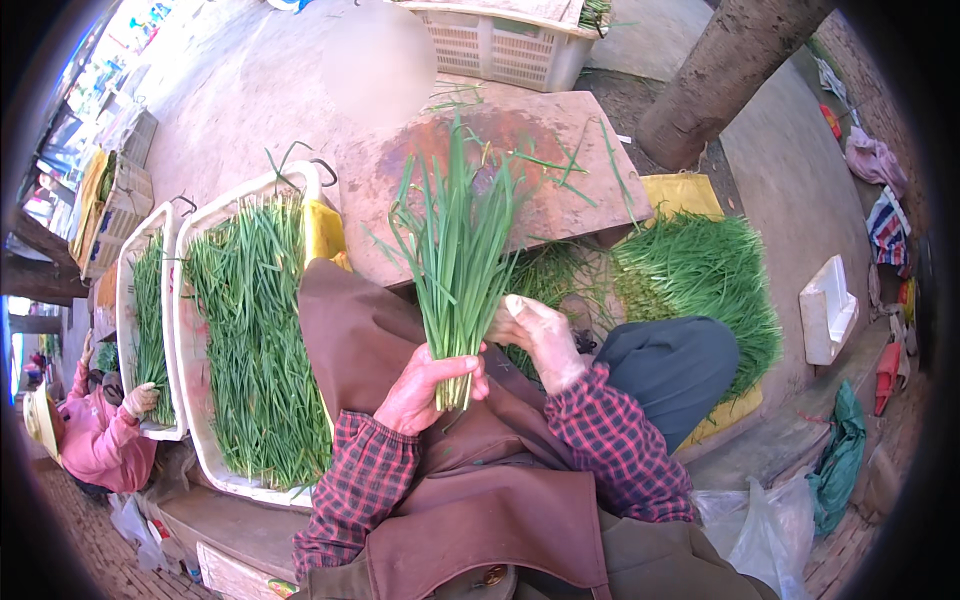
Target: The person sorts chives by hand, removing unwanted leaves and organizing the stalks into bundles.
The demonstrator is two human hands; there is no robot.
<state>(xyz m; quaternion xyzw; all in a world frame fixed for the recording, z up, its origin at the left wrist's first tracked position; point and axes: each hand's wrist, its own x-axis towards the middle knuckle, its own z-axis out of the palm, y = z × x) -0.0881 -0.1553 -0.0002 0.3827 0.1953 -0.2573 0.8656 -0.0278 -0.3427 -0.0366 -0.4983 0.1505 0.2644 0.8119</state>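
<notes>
Just in front of the brown apron [480, 470], over the person's lap, a bunch of green chives [455, 250] stands nearly upright, its long axis running from the cut stem ends by the lap up and away toward the worn reddish surface [560, 150] beyond the knees. The left hand [425, 385] is wrapped around the base of the bunch, fingers [462, 368] clenched on the stems with the pale stem ends poking out just below the fist, so the leaves fan out above it and tip slightly to the person's left. The right hand [540, 335] sits just beside the bunch on its right, a little higher than the left fist, touching or almost touching the stalks; its fingers are curled loosely and seem to pinch at an outer stalk, though whether they really grip one I cannot tell. Of the two, the left hand carries the bunch and the right is the free one, close against the stems. Both forearms, in red checked sleeves, come up from the lower edge and bend inward toward the bunch. Left of the apron lies a white tray [200, 420] packed with chives laid lengthwise, with a second tray [125, 300] beyond it, where another person in pink [95, 440] reaches in. Right of the bunch, past the dark trouser knee [670, 365], a loose heap of chives [700, 275] rests on a yellow sheet [680, 192].
</notes>
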